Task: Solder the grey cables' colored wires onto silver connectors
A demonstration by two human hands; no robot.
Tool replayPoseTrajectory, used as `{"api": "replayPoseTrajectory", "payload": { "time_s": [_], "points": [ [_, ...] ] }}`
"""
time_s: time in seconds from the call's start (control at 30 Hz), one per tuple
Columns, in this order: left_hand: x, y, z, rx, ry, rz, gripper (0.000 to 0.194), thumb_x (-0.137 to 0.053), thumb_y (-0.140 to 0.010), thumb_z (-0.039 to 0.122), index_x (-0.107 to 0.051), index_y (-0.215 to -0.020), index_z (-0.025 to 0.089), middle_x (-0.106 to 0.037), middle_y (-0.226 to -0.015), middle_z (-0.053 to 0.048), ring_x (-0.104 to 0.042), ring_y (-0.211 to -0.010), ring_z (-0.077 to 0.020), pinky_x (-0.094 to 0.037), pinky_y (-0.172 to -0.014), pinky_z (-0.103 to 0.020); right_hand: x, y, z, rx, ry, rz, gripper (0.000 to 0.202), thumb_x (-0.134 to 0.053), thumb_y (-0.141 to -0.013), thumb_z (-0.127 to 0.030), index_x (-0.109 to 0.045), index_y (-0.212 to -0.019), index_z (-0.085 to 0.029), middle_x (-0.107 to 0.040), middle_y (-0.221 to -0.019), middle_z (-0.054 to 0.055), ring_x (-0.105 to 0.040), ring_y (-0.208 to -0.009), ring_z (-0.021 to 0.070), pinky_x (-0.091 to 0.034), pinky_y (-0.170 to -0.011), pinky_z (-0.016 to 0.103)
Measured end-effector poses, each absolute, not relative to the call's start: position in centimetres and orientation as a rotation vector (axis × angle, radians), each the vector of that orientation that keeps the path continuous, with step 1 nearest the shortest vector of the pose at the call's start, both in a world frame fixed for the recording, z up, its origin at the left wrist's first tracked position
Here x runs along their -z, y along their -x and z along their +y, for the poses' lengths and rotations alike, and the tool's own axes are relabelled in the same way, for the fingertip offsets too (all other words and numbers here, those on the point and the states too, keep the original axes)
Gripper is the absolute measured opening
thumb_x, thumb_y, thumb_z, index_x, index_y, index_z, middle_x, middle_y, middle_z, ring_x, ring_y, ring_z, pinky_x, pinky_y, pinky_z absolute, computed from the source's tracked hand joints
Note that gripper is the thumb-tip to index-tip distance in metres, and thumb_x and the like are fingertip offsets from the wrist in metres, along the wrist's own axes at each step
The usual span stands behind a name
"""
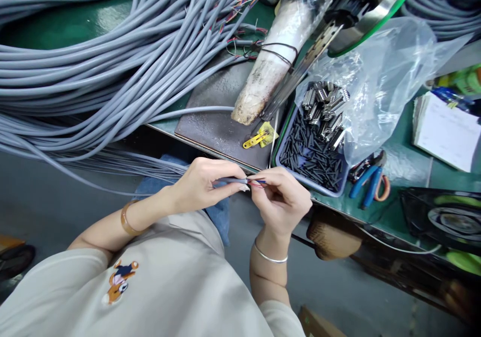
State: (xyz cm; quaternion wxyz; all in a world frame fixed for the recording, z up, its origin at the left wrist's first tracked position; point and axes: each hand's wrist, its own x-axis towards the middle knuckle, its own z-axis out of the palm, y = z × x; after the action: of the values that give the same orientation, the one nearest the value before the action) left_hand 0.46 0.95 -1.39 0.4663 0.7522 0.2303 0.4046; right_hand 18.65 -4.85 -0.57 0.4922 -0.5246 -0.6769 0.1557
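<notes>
A grey cable point(229, 180) runs between the thumb and fingers of my left hand point(205, 184), its end pointing right. Thin red and dark wires point(259, 182) come out of that end, and my right hand point(281, 196) pinches them between thumb and fingertips. A small whitish scrap point(245, 188) shows at the cable end by my left fingertips. Both hands are close together in front of the table edge, above my lap.
Many grey cables point(112, 71) lie across the left of the green table point(406, 151). A bin point(340, 189) holds black sleeves and metal connectors. Near it are a wrapped roll point(270, 71), a yellow clip point(255, 139), blue-handled pliers point(370, 181), a paper stack point(447, 131) and a fan point(447, 216).
</notes>
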Motion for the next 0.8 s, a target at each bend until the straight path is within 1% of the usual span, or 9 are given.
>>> {"api": "replayPoseTrajectory", "payload": {
  "time_s": [0.07,0.17,0.27,0.4,0.47,0.63,0.73,0.8],
  "points": [
    [1.3,-0.5,1.0,-1.031,-1.906,0.523,0.006,-0.070,-0.093,0.018,-0.073,-0.089,0.014,-0.079,-0.082,-0.004,-0.072,-0.072,-0.0110,-0.051,-0.068,-0.018,0.4,-18.4,-4.9,-0.513,1.302,-1.562,0.009,-0.072,-0.087,-0.015,-0.074,-0.087,-0.024,-0.071,-0.076,0.000,-0.055,-0.057,0.0108,-0.035,-0.044,0.023],
    [1.3,-0.5,1.1,-1.037,-2.015,0.513,0.011,-0.067,-0.096,0.019,-0.071,-0.088,0.014,-0.077,-0.078,-0.004,-0.070,-0.069,-0.0105,-0.049,-0.066,-0.018,0.3,-18.4,-4.9,-0.621,1.337,-1.495,0.007,-0.072,-0.087,-0.018,-0.076,-0.085,-0.023,-0.070,-0.074,0.000,-0.053,-0.054,0.0103,-0.033,-0.043,0.023],
    [1.4,-0.4,0.9,-0.985,-2.045,0.558,0.016,-0.063,-0.098,0.021,-0.071,-0.086,0.014,-0.075,-0.075,-0.003,-0.068,-0.066,-0.0108,-0.047,-0.065,-0.019,0.5,-18.6,-5.0,-0.629,1.348,-1.494,0.008,-0.073,-0.087,-0.018,-0.078,-0.087,-0.024,-0.071,-0.074,0.000,-0.054,-0.056,0.0104,-0.033,-0.045,0.024],
    [1.5,-0.4,0.6,-0.987,-2.014,0.626,0.016,-0.062,-0.099,0.025,-0.072,-0.090,0.014,-0.076,-0.075,-0.003,-0.067,-0.063,-0.0100,-0.047,-0.062,-0.018,0.5,-18.6,-5.0,-0.619,1.346,-1.509,0.008,-0.073,-0.089,-0.019,-0.079,-0.090,-0.024,-0.073,-0.077,0.001,-0.059,-0.060,0.0118,-0.039,-0.048,0.024],
    [1.7,-0.4,0.5,-0.988,-2.048,0.658,0.019,-0.061,-0.101,0.028,-0.072,-0.092,0.015,-0.077,-0.076,-0.003,-0.068,-0.064,-0.0105,-0.047,-0.062,-0.018,0.4,-18.5,-5.0,-0.605,1.359,-1.514,0.007,-0.073,-0.089,-0.020,-0.079,-0.090,-0.024,-0.073,-0.077,0.002,-0.059,-0.060,0.0119,-0.040,-0.048,0.024],
    [2.0,-0.4,0.1,-0.981,-2.216,0.702,0.030,-0.050,-0.105,0.031,-0.069,-0.087,0.016,-0.078,-0.079,-0.005,-0.071,-0.066,-0.0124,-0.046,-0.060,-0.021,0.2,-18.3,-5.2,-0.571,1.402,-1.523,0.006,-0.074,-0.088,-0.020,-0.078,-0.088,-0.024,-0.072,-0.077,0.001,-0.052,-0.054,0.0093,-0.033,-0.045,0.024],
    [1.9,-0.6,-0.2,-1.038,-2.170,0.705,0.021,-0.055,-0.103,0.028,-0.069,-0.093,0.016,-0.077,-0.078,-0.003,-0.068,-0.062,-0.0101,-0.044,-0.058,-0.019,0.5,-18.2,-5.2,-0.690,1.406,-1.377,0.005,-0.073,-0.088,-0.022,-0.077,-0.084,-0.023,-0.068,-0.074,-0.001,-0.044,-0.050,0.0072,-0.030,-0.044,0.023],
    [1.6,-0.8,-0.3,-1.078,-2.065,0.701,0.011,-0.060,-0.099,0.023,-0.068,-0.096,0.016,-0.074,-0.074,0.000,-0.061,-0.056,-0.0070,-0.041,-0.055,-0.018,0.7,-18.0,-5.2,-0.783,1.388,-1.270,0.007,-0.073,-0.088,-0.026,-0.075,-0.082,-0.022,-0.065,-0.071,-0.002,-0.042,-0.049,0.0069,-0.030,-0.044,0.023]
  ]
}}
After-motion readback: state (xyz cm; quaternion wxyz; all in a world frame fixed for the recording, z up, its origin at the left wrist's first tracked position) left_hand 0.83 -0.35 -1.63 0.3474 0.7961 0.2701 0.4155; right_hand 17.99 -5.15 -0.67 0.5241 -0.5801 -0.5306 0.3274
